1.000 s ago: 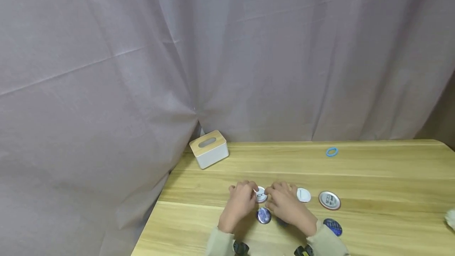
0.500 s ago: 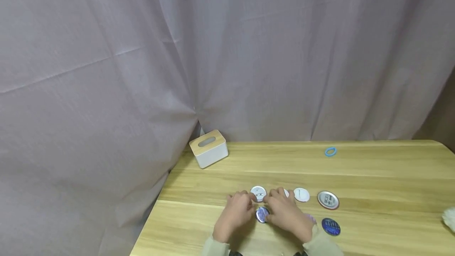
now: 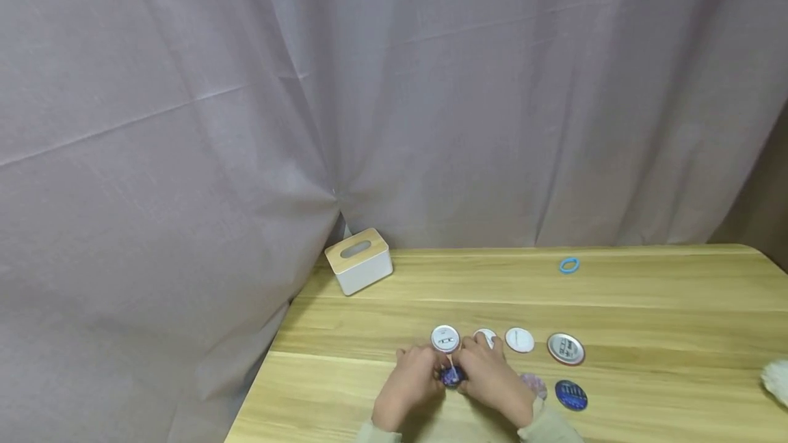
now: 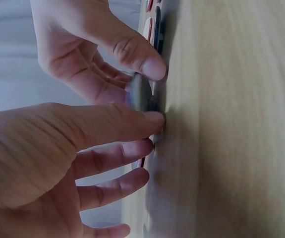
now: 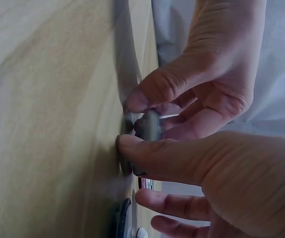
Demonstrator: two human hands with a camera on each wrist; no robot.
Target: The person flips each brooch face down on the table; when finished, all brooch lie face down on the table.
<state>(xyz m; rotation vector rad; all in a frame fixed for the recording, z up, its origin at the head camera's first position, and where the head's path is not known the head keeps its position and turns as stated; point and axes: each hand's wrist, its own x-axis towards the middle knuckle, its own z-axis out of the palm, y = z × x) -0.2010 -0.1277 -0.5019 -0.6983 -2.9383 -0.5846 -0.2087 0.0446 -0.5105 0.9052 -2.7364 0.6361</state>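
Note:
A round purple pin badge [image 3: 452,377] is raised at a tilt between the two hands in the head view. My left hand [image 3: 411,381] pinches its left side, thumb toward the table, other fingers behind. On the opposite side, my right hand [image 3: 490,376] pinches it with thumb and forefinger. Seen edge-on, the same badge [image 4: 141,93] looks grey and blurred in the left wrist view. Just beyond the hands lies a badge [image 3: 445,338] back up, its pin showing. Another white-backed badge [image 3: 486,336] is partly covered by the right fingers.
To the right lie a white round badge [image 3: 520,340], a silver-backed badge [image 3: 566,348], a dark blue badge [image 3: 571,395] and a pink badge [image 3: 533,385] by the right wrist. Farther back are a tissue box [image 3: 359,261] and a blue ring [image 3: 569,265]. A white fluffy thing [image 3: 776,381] sits far right.
Both hands have drawn back from the pin-backed badge to the purple one nearer me. That purple badge, flat on the table before, is now gripped and tilted.

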